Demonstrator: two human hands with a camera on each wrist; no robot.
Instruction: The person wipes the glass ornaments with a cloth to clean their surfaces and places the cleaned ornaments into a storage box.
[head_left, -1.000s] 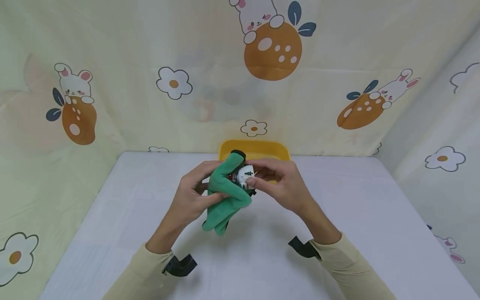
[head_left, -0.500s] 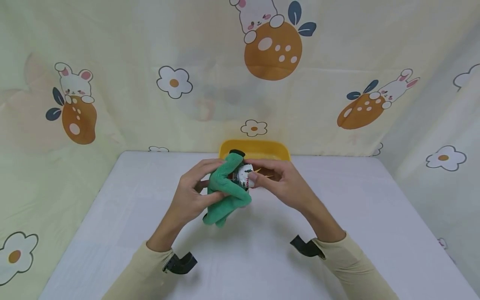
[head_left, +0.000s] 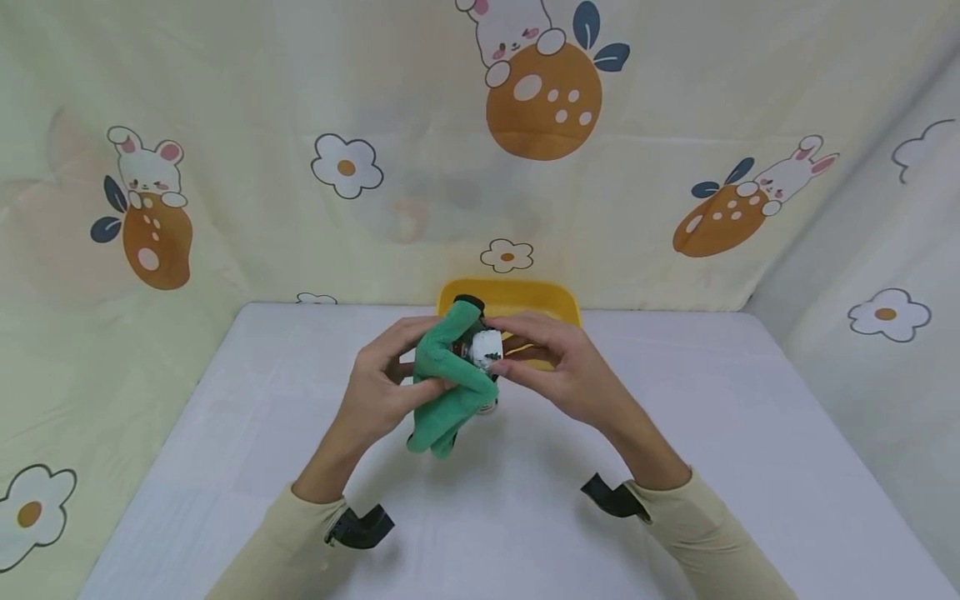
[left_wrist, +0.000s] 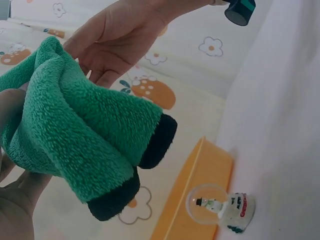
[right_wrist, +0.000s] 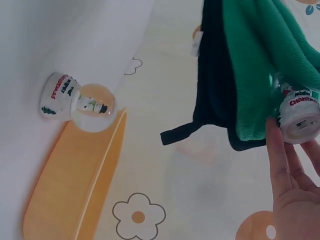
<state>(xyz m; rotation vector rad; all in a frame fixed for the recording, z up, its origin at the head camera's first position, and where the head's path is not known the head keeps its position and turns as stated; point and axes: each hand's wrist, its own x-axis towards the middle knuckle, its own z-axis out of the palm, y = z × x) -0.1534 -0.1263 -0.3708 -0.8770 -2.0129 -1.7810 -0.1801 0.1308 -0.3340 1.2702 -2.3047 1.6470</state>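
My left hand (head_left: 381, 379) grips a green plush cloth (head_left: 442, 367) with dark edging, folded over the glass end of a snow globe (head_left: 486, 346). At the globe's white lettered base (right_wrist: 299, 117), the fingertips of my right hand (head_left: 558, 362) pinch the rim. The globe is tilted in the air, and its dome is mostly hidden in the cloth; a bit of a red figure shows in the right wrist view. A second snow globe (left_wrist: 237, 212), with a snowman inside, stands upright on the table below, almost hidden by the cloth in the head view.
A yellow plastic bin (head_left: 510, 292) stands at the table's back edge, just behind my hands and beside the standing globe. The white table (head_left: 300, 375) meets a printed curtain (head_left: 420, 208) at the back. A dark loop (right_wrist: 177, 135) hangs from the cloth's edge.
The held globe's base has turned between my right fingertips, showing different parts of its print. Both hands and the cloth have shifted very slightly left.
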